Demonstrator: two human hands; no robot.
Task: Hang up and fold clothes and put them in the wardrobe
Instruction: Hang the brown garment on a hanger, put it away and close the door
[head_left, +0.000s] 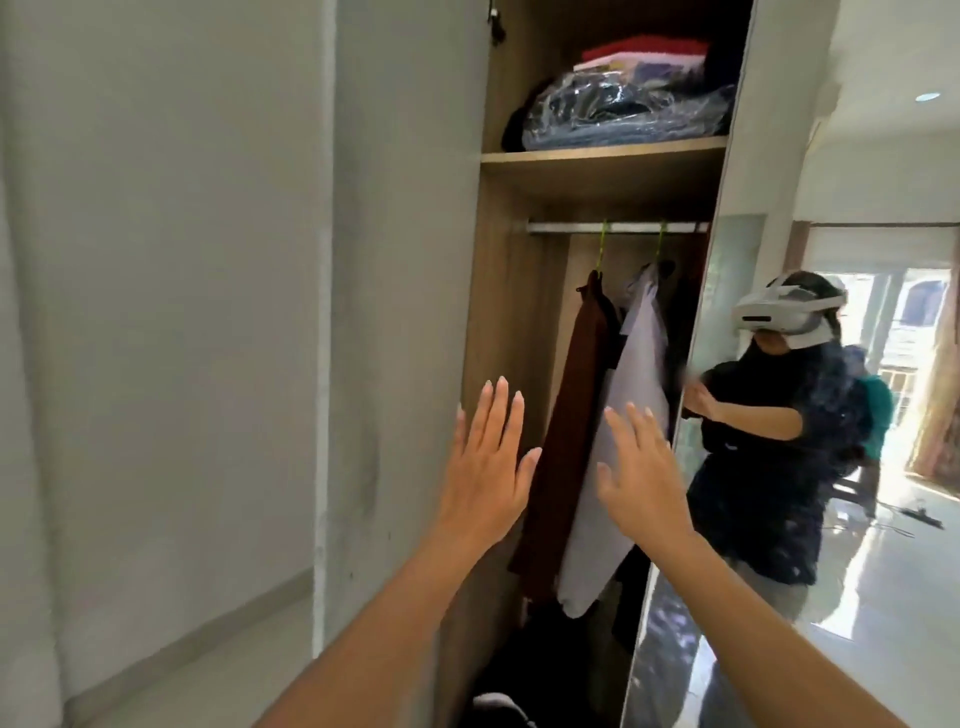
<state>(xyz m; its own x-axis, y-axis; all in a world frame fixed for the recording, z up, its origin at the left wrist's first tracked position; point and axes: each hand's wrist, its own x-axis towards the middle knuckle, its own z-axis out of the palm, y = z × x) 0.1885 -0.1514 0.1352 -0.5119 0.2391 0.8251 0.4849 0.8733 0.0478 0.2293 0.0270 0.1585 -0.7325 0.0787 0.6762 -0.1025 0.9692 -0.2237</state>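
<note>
Wardrobe (514, 291) open. L hand (485, 467) raised flat at its L edge, fingers straight, holding nothing. Brown garment (571, 415) on green hanger (601, 249) from rail (566, 227), pale shirt (644, 353) just beside. R hand (641, 478) in front of shirt, fingers spread, empty. Folded clothes (644, 57) on top shelf (602, 156). Mirror door (737, 249) far R.

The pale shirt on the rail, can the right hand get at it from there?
Probably yes. The right hand is open and raised in front of the pale shirt, the wardrobe stands open, and nothing shows between them. The mirrored door is off to its right.
</note>
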